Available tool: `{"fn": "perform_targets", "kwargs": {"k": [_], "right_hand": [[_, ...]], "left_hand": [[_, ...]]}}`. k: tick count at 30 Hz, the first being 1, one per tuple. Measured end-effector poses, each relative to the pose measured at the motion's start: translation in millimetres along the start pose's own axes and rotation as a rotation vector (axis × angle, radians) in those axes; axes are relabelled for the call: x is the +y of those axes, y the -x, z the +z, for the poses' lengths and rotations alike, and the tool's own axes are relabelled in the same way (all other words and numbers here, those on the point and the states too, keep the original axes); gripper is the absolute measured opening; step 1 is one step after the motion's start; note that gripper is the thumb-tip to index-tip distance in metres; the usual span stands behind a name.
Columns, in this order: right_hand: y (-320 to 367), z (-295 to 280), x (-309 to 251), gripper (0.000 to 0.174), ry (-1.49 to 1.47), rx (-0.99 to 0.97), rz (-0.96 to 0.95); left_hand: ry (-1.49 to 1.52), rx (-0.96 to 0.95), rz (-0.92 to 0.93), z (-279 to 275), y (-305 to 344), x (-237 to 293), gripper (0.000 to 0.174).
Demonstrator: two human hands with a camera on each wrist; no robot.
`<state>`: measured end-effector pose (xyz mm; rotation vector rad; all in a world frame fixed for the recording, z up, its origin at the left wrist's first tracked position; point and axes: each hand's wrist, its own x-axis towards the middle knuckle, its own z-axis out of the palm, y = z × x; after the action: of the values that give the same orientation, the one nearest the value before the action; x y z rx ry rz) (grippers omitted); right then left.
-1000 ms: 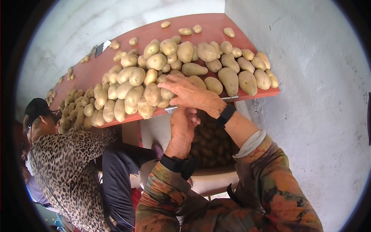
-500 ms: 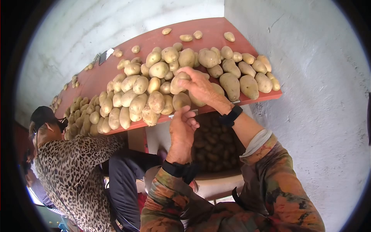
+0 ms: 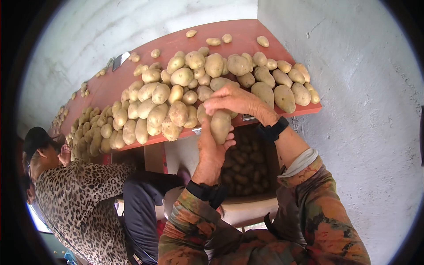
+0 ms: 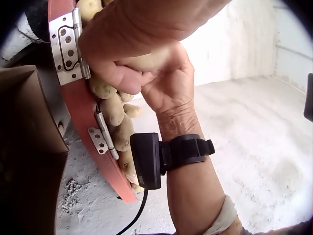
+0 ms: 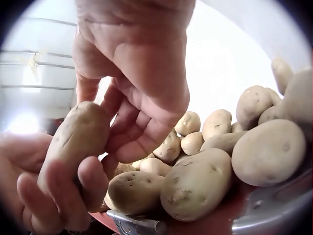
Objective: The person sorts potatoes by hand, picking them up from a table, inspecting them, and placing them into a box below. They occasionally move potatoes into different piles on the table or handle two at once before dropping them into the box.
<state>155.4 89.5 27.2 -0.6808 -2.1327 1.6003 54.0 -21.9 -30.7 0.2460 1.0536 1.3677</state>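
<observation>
A large oblong potato (image 3: 220, 127) is held between both hands, just off the front edge of the red table (image 3: 304, 109). From below, my left hand (image 3: 209, 152) cradles it; in the right wrist view the left fingers (image 5: 61, 188) curl round its lower part. My right hand (image 3: 238, 100) arches over from above, thumb and forefinger on the potato's upper end (image 5: 85, 120). In the left wrist view the right hand hides most of that potato. Right behind the hands lies a heap of potatoes (image 3: 179, 114).
Beneath the table edge stands an open box (image 3: 273, 159) with many potatoes. Metal hinges (image 4: 68, 46) sit along the table's edge. A grey wall (image 3: 353, 88) borders the right side. Another person in a leopard-print top (image 3: 75, 198) sits at the left. Small potatoes (image 3: 213, 41) lie farther back.
My right hand went from the heap's front, lifted a potato, and brought it down and toward me to the left hand. The left hand's fingers now curl round it.
</observation>
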Motion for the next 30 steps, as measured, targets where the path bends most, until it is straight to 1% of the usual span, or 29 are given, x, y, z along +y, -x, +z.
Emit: {"fn": "perform_targets", "kwargs": {"k": [1, 2, 3, 4, 6, 8, 9, 10, 12, 13, 15, 16, 18, 19, 21, 22, 24, 28, 30], "right_hand": [[-1, -1, 2, 0.030, -0.001, -0.002, 0.002], [-3, -5, 4, 0.029, -0.022, 0.078, -0.022], [-6, -9, 7, 0.029, -0.046, 0.159, -0.044], [-7, -12, 12, 0.029, -0.046, 0.159, -0.044], [-9, -17, 18, 0.028, -0.051, 0.261, -0.101], [-8, -22, 22, 0.027, -0.059, 0.270, -0.117], [-7, -24, 21, 0.027, -0.057, 0.274, -0.114], [-6, -26, 21, 0.026, -0.051, 0.278, -0.112], [-3, -30, 19, 0.026, -0.040, 0.282, -0.105], [-2, -30, 19, 0.026, -0.027, 0.287, -0.101], [0, -31, 17, 0.026, 0.009, 0.280, -0.092], [1, -31, 17, 0.026, 0.045, 0.273, -0.083], [3, -30, 17, 0.026, 0.052, 0.263, -0.080], [3, -29, 17, 0.026, 0.058, 0.252, -0.079], [2, -27, 18, 0.026, 0.052, 0.258, -0.086], [1, -27, 18, 0.026, 0.045, 0.265, -0.091], [0, -28, 19, 0.025, 0.030, 0.286, -0.113], [-1, -26, 18, 0.024, 0.019, 0.312, -0.137], [-3, -24, 18, 0.024, 0.030, 0.314, -0.143]], "left_hand": [[0.014, -0.044, 0.004, -2, -3, -5, 0.054], [0.014, -0.044, 0.003, -4, -3, -4, 0.054], [-0.045, -0.115, -0.013, -4, -2, -2, 0.054], [-0.103, -0.187, -0.028, -3, 0, -1, 0.054], [-0.133, -0.180, 0.002, 4, 5, 0, 0.054], [-0.348, -0.226, -0.010, 8, 7, 3, 0.056], [-0.401, -0.277, -0.043, 6, 9, 6, 0.055], [-0.399, -0.279, -0.041, 7, 8, 5, 0.055], [-0.522, -0.206, -0.074, 10, 8, 4, 0.052], [-0.521, -0.208, -0.074, 8, 8, 3, 0.052], [-0.630, -0.316, -0.040, 2, 7, 1, 0.046], [-0.631, -0.317, -0.041, 1, 6, -1, 0.046], [-0.658, -0.403, 0.071, -2, 5, -5, 0.039], [-0.657, -0.403, 0.070, -5, 1, -9, 0.039], [-0.705, -0.411, 0.295, -8, -5, -16, 0.032], [-0.706, -0.413, 0.296, -7, -4, -14, 0.032], [-0.685, -0.344, 0.104, -4, 1, -7, 0.028], [-0.613, -0.315, 0.127, -3, 0, -9, 0.025], [-0.525, -0.268, 0.118, -2, 0, -7, 0.022]]}}
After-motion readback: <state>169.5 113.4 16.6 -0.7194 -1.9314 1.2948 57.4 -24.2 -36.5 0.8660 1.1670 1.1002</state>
